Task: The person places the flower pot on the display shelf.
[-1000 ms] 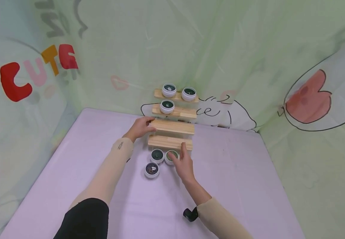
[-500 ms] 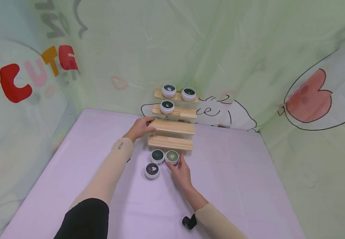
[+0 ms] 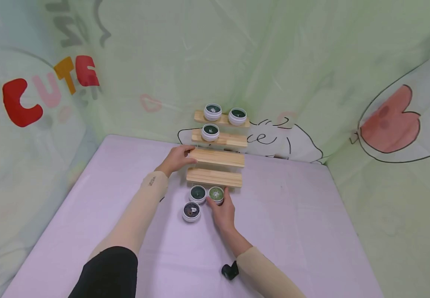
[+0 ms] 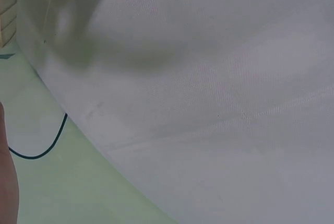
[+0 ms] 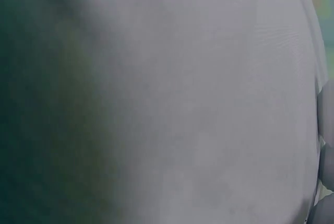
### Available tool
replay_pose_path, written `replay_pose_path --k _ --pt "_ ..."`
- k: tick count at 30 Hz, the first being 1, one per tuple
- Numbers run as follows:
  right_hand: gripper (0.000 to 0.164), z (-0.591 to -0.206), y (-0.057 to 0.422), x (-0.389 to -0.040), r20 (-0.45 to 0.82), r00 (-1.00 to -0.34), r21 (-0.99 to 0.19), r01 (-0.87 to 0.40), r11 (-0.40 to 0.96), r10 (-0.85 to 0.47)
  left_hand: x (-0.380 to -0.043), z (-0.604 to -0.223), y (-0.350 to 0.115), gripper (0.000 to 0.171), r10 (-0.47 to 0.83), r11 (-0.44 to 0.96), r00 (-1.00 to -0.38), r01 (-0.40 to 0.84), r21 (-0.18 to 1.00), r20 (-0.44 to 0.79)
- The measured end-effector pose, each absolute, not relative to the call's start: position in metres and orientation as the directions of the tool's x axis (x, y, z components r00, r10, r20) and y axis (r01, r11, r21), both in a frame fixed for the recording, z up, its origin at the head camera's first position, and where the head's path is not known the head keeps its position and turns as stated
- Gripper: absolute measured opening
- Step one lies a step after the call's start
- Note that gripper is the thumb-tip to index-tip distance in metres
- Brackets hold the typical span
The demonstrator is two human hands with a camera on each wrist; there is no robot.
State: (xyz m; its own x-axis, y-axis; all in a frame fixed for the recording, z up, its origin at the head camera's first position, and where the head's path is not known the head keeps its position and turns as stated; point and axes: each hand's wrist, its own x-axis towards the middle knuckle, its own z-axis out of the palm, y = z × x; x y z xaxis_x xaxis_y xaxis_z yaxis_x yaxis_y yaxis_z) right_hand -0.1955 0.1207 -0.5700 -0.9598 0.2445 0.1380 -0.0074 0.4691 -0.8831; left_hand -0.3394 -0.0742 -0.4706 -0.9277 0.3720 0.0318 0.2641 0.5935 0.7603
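Observation:
In the head view, my left hand [image 3: 177, 159] grips the left end of a four-tier wooden stand at its second step from the bottom [image 3: 216, 158]. My right hand [image 3: 224, 211] holds a small round white jar with a green top [image 3: 216, 193], thumb on its near left side and fingers on its right. That jar sits just in front of the lowest step [image 3: 215, 177]. Beside it on the left are a dark-green-topped jar [image 3: 198, 193] and, nearer me, a dark jar with a white spot [image 3: 191, 210]. The right wrist view barely catches some jars [image 5: 326, 112] at its edge.
Two white jars stand on the top step, a left one [image 3: 213, 111] and a right one [image 3: 237, 116]; another jar [image 3: 210, 131] is on the step below. A lilac cloth [image 3: 293, 223] covers the table. Printed fabric walls [image 3: 144, 62] enclose its back and sides.
My right hand has come down from near the lowest step and closed around the green-topped jar. My left hand has kept its grip on the stand.

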Motion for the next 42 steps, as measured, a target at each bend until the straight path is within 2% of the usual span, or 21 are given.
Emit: replay_pose_path --k 15,21,29,38,42 --pt "0.080 -0.566 0.127 -0.192 0.091 -0.967 -0.865 0.042 0.500 0.238 -0.339 -0.470 -0.074 0.065 0.371 0.598 -0.929 0.254 0.760 0.018" --pt "0.079 -0.560 0.132 -0.182 0.116 -0.973 -0.860 0.004 0.510 0.202 -0.340 -0.472 -0.074 0.065 0.369 0.607 -0.929 0.251 0.754 0.012" --pt "0.075 -0.528 0.134 -0.173 0.174 -0.977 -0.866 -0.091 0.491 0.125 -0.341 -0.472 -0.074 0.065 0.367 0.602 -0.930 0.255 0.757 0.021" --pt "0.080 -0.496 0.137 -0.197 0.103 -0.982 -0.896 -0.022 0.444 0.160 -0.341 -0.471 -0.075 0.065 0.367 0.603 -0.930 0.243 0.760 0.005" --pt "0.079 -0.475 0.142 -0.212 0.113 -0.982 -0.887 -0.031 0.460 0.153 -0.340 -0.469 -0.073 0.065 0.368 0.605 -0.930 0.241 0.759 0.002"
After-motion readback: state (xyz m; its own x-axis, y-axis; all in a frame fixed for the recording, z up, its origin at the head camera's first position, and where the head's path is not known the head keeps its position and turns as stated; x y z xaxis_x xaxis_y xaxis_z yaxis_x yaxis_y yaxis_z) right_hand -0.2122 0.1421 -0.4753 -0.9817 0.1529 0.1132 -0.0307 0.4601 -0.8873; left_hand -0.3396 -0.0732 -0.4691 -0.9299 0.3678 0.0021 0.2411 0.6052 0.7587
